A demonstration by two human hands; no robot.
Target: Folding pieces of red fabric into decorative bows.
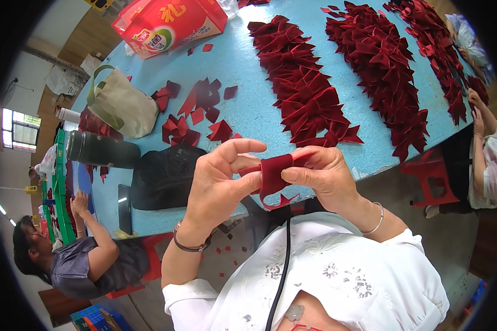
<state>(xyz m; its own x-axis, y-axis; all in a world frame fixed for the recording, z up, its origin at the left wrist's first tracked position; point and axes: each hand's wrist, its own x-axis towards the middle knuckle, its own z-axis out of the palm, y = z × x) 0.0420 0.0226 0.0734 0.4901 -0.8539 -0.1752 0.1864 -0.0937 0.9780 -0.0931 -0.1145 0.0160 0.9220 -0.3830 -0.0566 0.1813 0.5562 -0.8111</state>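
As I watch frame centre: left hand (218,179) and right hand (320,176) both pinch folded red velvet bow piece (273,175) above table (243,94) edge. Judge it light, soft, floppy; grip at centre fold.

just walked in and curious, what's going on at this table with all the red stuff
A person is holding a dark red fabric piece between the left hand and right hand, pinching it above the edge of a blue table. Finished red bows lie in long rows on the table. Loose red cut pieces, a dark flask and a black mesh bag sit nearer.
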